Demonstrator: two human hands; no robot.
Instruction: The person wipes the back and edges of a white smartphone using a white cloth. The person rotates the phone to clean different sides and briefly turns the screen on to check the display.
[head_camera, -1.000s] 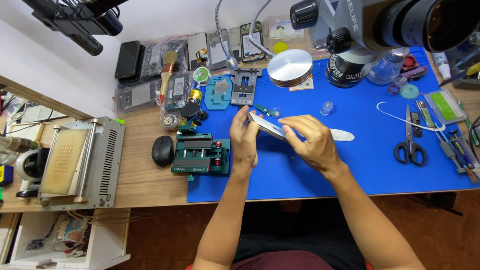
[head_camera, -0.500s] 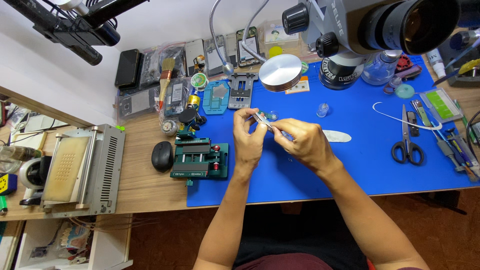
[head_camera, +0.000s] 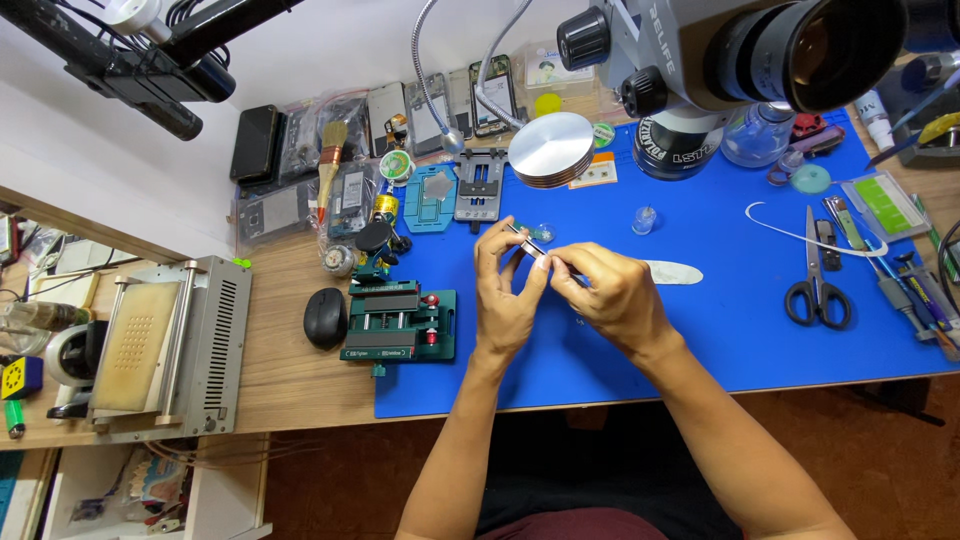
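**Small part held between both hands above the blue mat**

Now both hands pinch one thin, dark, flat part (head_camera: 527, 243) over the blue rubber mat (head_camera: 700, 330) on the table. The left hand (head_camera: 508, 290) closes its grip on one end, the right hand (head_camera: 610, 295) on the other. I judge they are inspecting or separating it; next needs a steady, gentle pull.

both arms bare to the frame edge, no sleeves showing. left hand (head_camera: 506, 300) and right hand (head_camera: 612, 297) bare too: no gloves, no rings, no watch or band at either wrist. nails short and plain. below the forearms, close to the body, a strip of dark red clothing at the bottom edge.
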